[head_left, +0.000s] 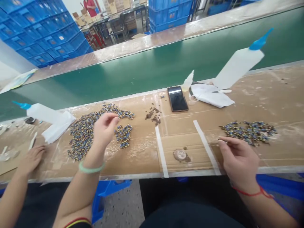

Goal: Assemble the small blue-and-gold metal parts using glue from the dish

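My left hand (104, 129), with a pale green bangle at the wrist, hovers over the large pile of small blue, gold and dark parts (83, 133). Its thumb and forefinger are pinched together; whatever they may hold is too small to make out. Just right of it lies a smaller cluster of the same parts (123, 136). My right hand (241, 156), wearing a red string bracelet, is closed in a pinch in front of another pile of these parts (249, 131). A tiny dark bit shows at its fingertips. Between my hands, a round clear lump (180, 155) rests on cardboard.
Small brown discs (154, 115) lie scattered near a phone (177, 98). White tape strips (161, 152) mark the cardboard. White bottles with blue nozzles (239, 68) lean right and left. A co-worker's hand (34, 158) rests at left. Behind runs a green belt (133, 74).
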Demonstrator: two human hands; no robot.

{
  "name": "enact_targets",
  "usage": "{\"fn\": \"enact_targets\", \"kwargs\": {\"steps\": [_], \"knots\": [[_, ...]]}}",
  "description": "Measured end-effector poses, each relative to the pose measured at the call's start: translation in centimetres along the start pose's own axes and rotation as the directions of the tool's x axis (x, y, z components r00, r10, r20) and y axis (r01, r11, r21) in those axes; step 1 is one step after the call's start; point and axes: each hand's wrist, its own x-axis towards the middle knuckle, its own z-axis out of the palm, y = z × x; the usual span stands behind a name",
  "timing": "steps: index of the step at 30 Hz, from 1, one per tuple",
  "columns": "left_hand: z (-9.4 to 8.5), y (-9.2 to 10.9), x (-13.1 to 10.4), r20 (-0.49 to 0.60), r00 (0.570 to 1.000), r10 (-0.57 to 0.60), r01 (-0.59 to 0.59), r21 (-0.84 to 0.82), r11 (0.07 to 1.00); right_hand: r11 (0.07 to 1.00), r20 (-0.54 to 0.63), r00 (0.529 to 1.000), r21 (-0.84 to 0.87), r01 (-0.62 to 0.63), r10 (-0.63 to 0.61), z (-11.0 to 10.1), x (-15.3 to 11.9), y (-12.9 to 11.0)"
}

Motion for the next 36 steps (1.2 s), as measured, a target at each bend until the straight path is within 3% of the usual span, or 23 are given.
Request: {"fn": "enact_targets", "kwargs": {"steps": [2,4,6,9,14,19,23,26,28,31,36], "knots": [[6.1,3.4,3.9,0.177,0.969,0.175,-0.178,0.000,0.984,0.997,-0.001,1.000,0.074,-0.014,0.014,0.5,-0.5,0.0],[10.9,6.4,6.9,0.330,0.891,0.313,-0.339,0.024,0.941,0.992,0.013,1.000,0.127,-0.015,0.014,0.7,-0.9,0.1],[14.1,8.4,8.7,0.405,0.844,0.352,-0.400,0.036,0.916,0.987,0.026,1.000,0.162,-0.001,-0.003,0.6,-1.3,0.2],[16.3,9.7,10.0,0.468,0.809,0.354,-0.435,0.072,0.898,0.981,0.043,0.998,0.191,0.033,-0.042,0.5,-1.6,0.3],[16.9,10.1,10.9,0.533,0.782,0.323,-0.457,0.138,0.878,0.963,0.088,0.990,0.257,0.081,-0.106,0.7,-2.0,0.4],[14.7,9.8,9.6,0.544,0.781,0.306,-0.444,0.139,0.885,0.955,0.117,0.988,0.289,0.066,-0.104,0.8,-2.4,0.8],[11.7,7.7,8.1,0.452,0.860,0.236,-0.326,0.133,0.936,0.950,0.138,0.986,0.308,0.052,-0.098,0.5,-2.7,1.1],[10.8,5.2,7.9,0.309,0.943,0.121,-0.170,0.138,0.976,0.949,0.151,0.984,0.311,0.043,-0.094,0.4,-2.7,1.2],[11.4,3.6,7.8,0.241,0.969,0.047,-0.079,0.125,0.989,0.948,0.149,0.985,0.314,0.040,-0.091,0.4,-2.6,1.1],[13.2,2.4,7.6,0.232,0.973,0.001,-0.021,0.085,0.996,0.942,0.145,0.984,0.332,0.049,-0.102,0.5,-2.4,0.8],[15.0,3.7,7.3,0.315,0.946,0.071,-0.073,-0.005,0.997,0.937,0.137,0.984,0.344,0.062,-0.116,0.7,-2.1,0.6]]}}
